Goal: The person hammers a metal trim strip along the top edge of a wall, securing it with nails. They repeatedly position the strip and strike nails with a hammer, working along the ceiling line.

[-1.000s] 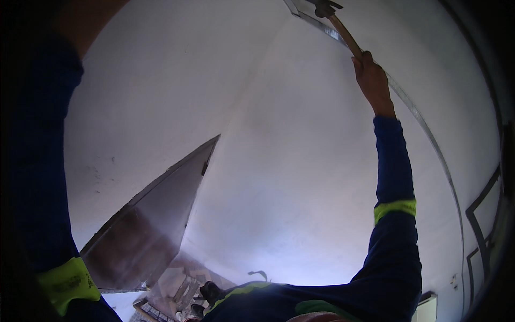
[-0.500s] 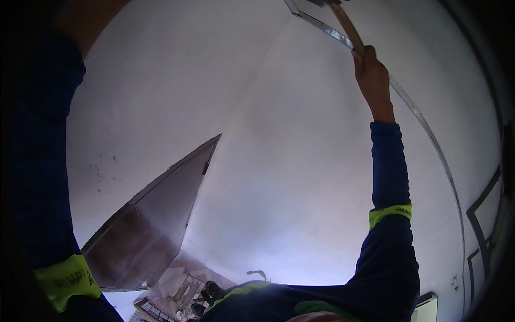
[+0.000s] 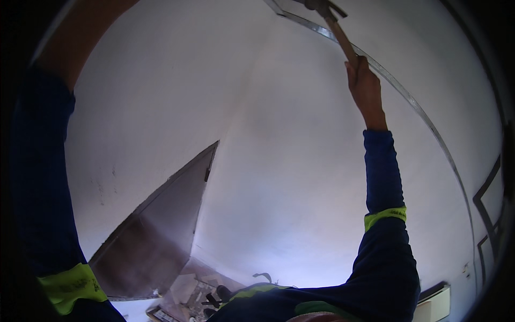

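A claw hammer (image 3: pixel 339 37) is held up high by my right hand (image 3: pixel 367 88), whose fingers wrap around the lower end of its wooden handle. The dark hammer head shows at the top edge, partly cut off. Right behind the handle, a thin metal channel (image 3: pixel 399 86) runs along the white wall near the top. My left arm is raised on the left side, and its bare forearm (image 3: pixel 80 45) leaves through the upper edge, so the left hand is out of sight.
A brown door (image 3: pixel 147 241) stands at lower left in the white wall (image 3: pixel 289 161). On the floor beneath me, loose boards and rubble (image 3: pixel 188 295) lie by my dark shoes (image 3: pixel 220 297). A pale box-like panel (image 3: pixel 433 303) is at lower right, and dark frames (image 3: pixel 485 209) line the right side.
The hammer and my right hand have shifted slightly down and left, bringing more of the hammer head into view. My left forearm has also dropped a little.
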